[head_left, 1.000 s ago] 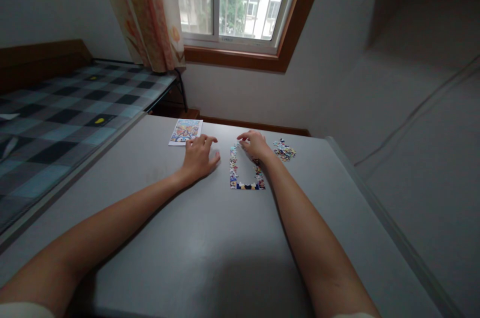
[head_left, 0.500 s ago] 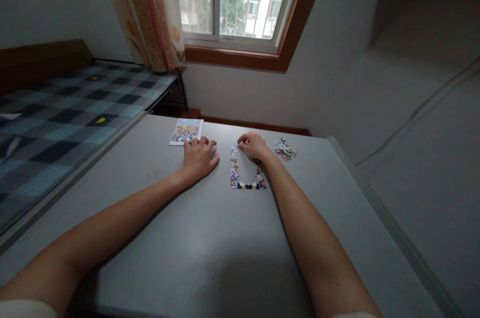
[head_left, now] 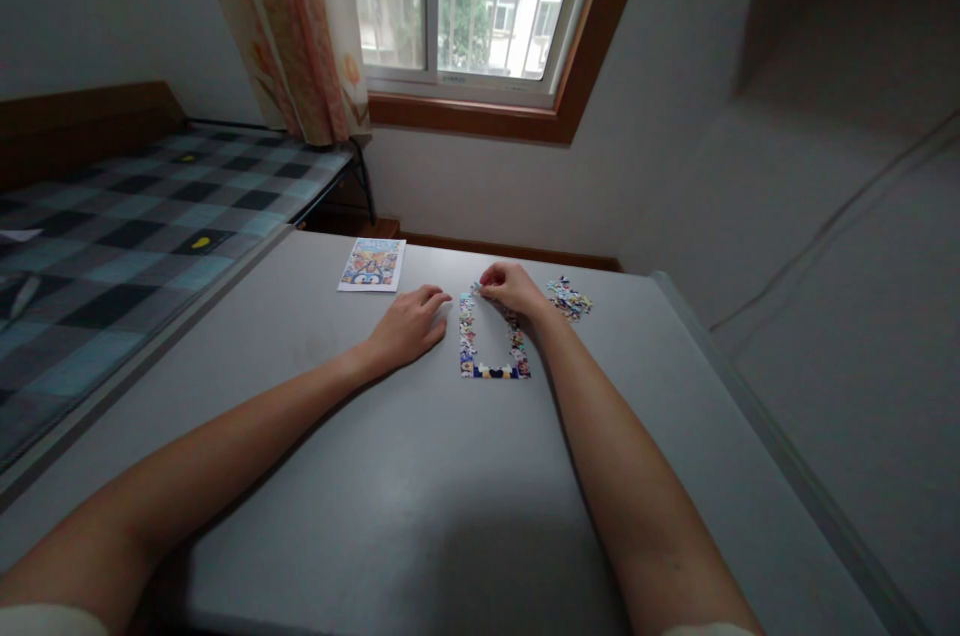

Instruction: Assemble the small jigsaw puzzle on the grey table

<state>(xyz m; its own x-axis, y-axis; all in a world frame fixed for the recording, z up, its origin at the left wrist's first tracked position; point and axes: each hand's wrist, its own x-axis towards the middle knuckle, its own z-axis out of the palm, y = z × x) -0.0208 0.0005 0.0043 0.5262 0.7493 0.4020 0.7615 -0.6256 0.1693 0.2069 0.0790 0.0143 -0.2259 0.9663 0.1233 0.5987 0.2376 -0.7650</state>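
A partly built jigsaw frame point(head_left: 491, 370) lies on the grey table point(head_left: 420, 476): a left edge, a bottom edge and part of a right edge. My right hand point(head_left: 510, 287) pinches a small puzzle piece point(head_left: 475, 289) at the frame's top left corner. Just left of the frame rests my left hand point(head_left: 411, 323), palm down, fingers loosely together and pointing at the frame's upper left edge, holding nothing.
A pile of loose puzzle pieces point(head_left: 568, 299) lies to the right of my right hand. A picture card point(head_left: 371, 264) lies at the far left of the table. A bed with a checked cover point(head_left: 127, 236) adjoins the table's left edge; a window point(head_left: 465, 6) is ahead.
My left hand slid right, away from the picture card toward the frame's left edge. My right hand closed into a pinch at the frame's top corner.
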